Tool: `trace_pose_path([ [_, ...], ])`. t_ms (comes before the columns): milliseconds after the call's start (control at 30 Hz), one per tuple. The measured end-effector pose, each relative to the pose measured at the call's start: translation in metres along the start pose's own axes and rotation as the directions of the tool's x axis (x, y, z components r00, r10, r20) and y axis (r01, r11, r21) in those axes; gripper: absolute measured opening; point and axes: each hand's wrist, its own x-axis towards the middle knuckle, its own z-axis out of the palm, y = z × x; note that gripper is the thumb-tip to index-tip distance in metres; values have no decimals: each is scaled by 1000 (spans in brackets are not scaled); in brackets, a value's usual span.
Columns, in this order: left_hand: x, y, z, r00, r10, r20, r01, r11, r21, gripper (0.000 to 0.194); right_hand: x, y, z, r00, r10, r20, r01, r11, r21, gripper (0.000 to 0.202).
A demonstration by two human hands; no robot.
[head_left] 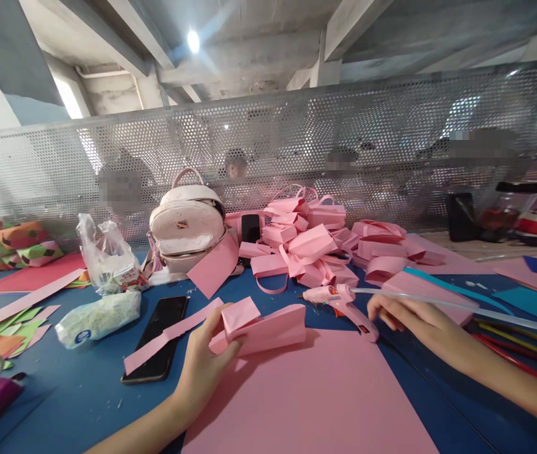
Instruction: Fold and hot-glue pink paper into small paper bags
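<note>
My left hand [207, 353] is closed on a folded pink paper box [273, 331], pinching it between thumb and fingers above a large pink paper sheet [311, 397]. A pink paper strip [169, 337] runs leftward behind this hand, across a black phone [157, 343]. On the blue table a pink hot glue gun [337, 299] rests with its nozzle to the left and a long clear glue stick [457, 309] out of its back. My right hand [398, 313] hovers just beside its handle, fingers loosely bent and holding nothing that I can see.
Behind are a heap of pink paper boxes [311, 243], a white backpack [186, 221] and a plastic bag [110, 258]. A tissue pack [98, 318] and coloured paper scraps [11, 340] lie left. Coloured strips [524, 340] lie right. A perforated metal screen [268, 135] stands behind.
</note>
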Motion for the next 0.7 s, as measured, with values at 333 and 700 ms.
trace_pose_path([
  [333,-1,-2,0,1000,10,3,-10,1000,-3,33,-25,-30,19,972,-59,227,100,979,-175,50],
  [700,-4,0,-1,1000,0,-11,0,1000,-11,47,-1,-106,60,730,-683,4,666,711,-228,19],
])
